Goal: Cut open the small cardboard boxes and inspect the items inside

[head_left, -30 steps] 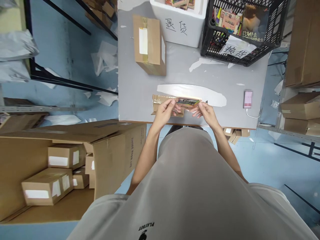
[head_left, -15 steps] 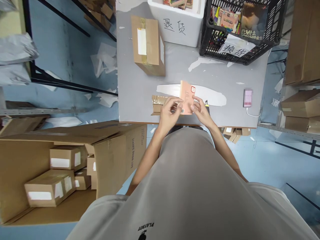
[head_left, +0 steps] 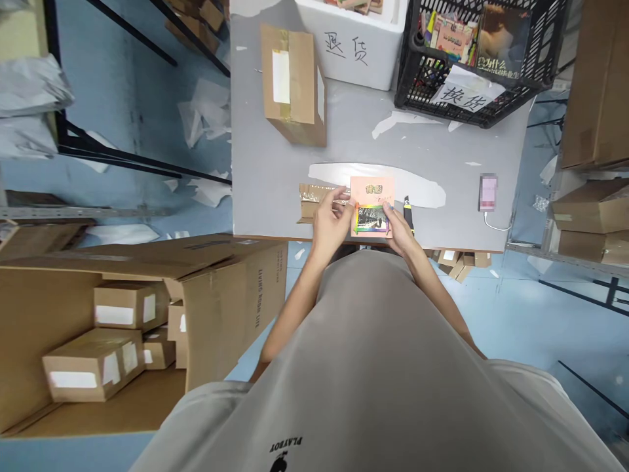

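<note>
A pink book with a dark picture edged in bright colours faces up between my hands, above the table's front edge. My left hand pinches its left side, and my right hand grips its right side with the thumb on the cover. Behind my left hand lies a small opened cardboard piece with shiny tape. A black and yellow box cutter rests just right of my right hand. White torn paper lies flat beyond the book.
On the grey table stand a taped carton, a white foam box and a black crate holding books. A phone with a cable lies at right. A large carton with smaller boxes stands at lower left.
The book has been turned over: its plainer side with the red stamp and barcode showed before, and the picture cover shows now. My right hand has moved slightly right and down.
</note>
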Demonstrator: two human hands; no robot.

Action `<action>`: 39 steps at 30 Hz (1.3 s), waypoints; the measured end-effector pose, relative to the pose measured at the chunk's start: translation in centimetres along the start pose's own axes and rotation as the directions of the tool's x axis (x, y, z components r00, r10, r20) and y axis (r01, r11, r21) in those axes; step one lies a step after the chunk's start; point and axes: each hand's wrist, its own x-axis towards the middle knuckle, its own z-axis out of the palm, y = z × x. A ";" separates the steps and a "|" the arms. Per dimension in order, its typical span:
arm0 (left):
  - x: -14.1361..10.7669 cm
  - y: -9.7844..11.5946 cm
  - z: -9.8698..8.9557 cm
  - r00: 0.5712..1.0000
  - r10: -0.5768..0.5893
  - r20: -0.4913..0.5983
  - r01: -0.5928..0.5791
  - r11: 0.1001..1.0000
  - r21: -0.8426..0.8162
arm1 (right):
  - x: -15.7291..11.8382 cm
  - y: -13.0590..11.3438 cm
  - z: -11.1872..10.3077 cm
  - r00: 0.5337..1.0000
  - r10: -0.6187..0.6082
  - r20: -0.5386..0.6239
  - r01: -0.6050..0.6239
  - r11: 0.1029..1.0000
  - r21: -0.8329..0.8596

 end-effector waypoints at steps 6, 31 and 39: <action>0.6 -2.1 -0.8 0.959 -0.162 0.231 0.209 0.958 -0.196 | 0.0 -0.2 -0.6 0.999 -0.008 0.035 0.010 0.998 -0.058; 0.4 -1.7 -2.4 0.974 0.009 0.228 0.021 0.991 -0.131 | 0.3 -1.9 -3.0 0.979 -0.201 -0.025 0.189 0.950 -0.248; 1.0 -1.1 -2.4 0.982 -0.064 0.175 0.084 0.990 -0.109 | -0.1 -2.7 -2.8 0.993 -0.057 0.108 0.083 0.962 -0.261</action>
